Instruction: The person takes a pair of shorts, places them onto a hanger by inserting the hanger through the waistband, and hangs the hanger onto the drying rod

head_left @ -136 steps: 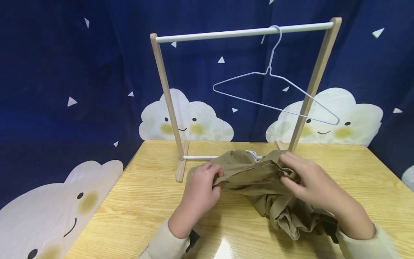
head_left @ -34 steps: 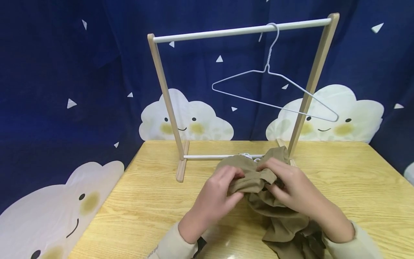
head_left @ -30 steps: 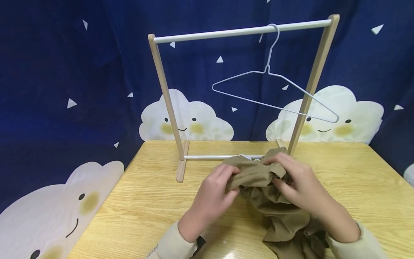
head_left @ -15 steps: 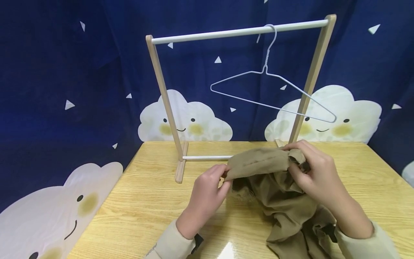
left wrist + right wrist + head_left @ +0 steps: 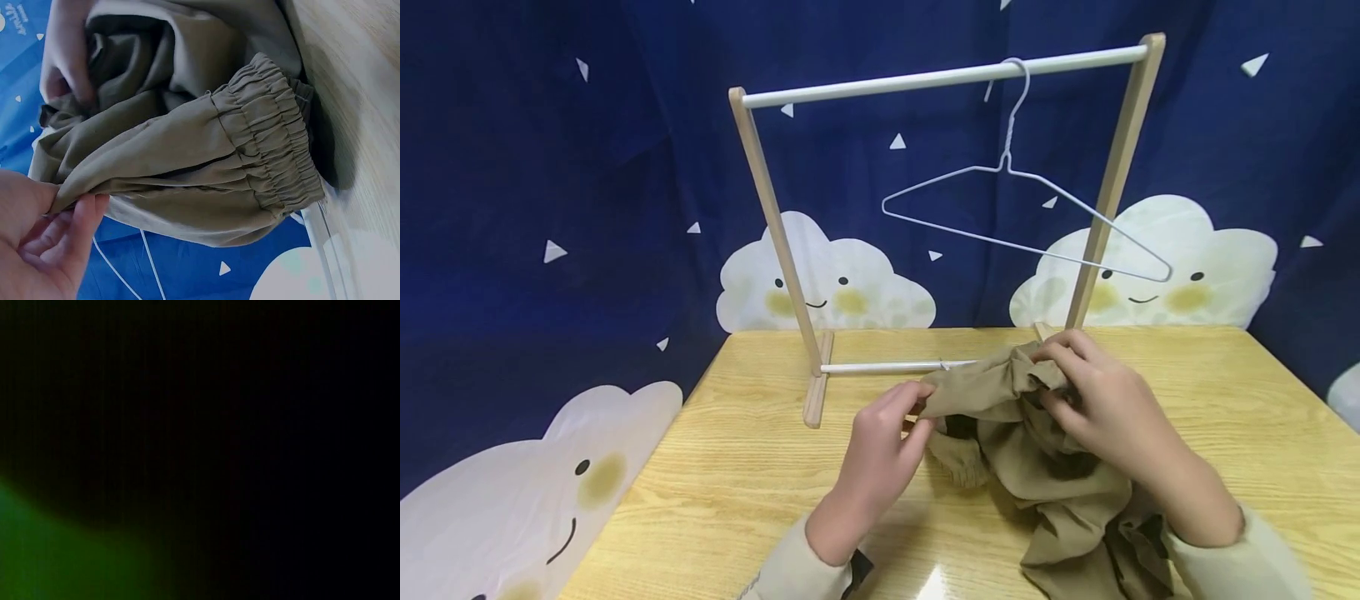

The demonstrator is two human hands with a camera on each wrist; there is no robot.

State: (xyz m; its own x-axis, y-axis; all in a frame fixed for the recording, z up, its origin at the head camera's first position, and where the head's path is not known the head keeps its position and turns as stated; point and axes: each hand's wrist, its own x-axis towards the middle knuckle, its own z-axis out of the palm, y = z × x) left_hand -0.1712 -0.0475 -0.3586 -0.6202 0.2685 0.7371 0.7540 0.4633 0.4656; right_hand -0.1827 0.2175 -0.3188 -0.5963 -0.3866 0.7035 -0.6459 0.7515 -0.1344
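Khaki pants (image 5: 1063, 500) are bunched between my hands, hanging down onto the wooden table. With thumb and fingers my left hand (image 5: 880, 446) pinches an edge of the cloth at the left. My right hand (image 5: 1116, 408) grips a gathered fold at the upper right. The left wrist view shows the gathered elastic waistband (image 5: 269, 134) close to the table, with a slit like a pocket opening beside it. There the left hand's thumb and fingers close on a fabric edge, and part of the right hand (image 5: 65, 50) shows behind. The right wrist view is almost wholly dark.
Behind the pants stands a clothes rack (image 5: 917, 82) with wooden legs. A white wire hanger (image 5: 1009, 137) hangs from its top bar, toward the right. The rack's low rail (image 5: 880, 367) runs just behind the cloth. A blue curtain with clouds backs the table (image 5: 722, 467).
The cloth has been bunched, stretched between the hands, and slackened again as my right hand moved back left. A gathered elastic edge now shows beneath the left hand. Both hands keep their hold.
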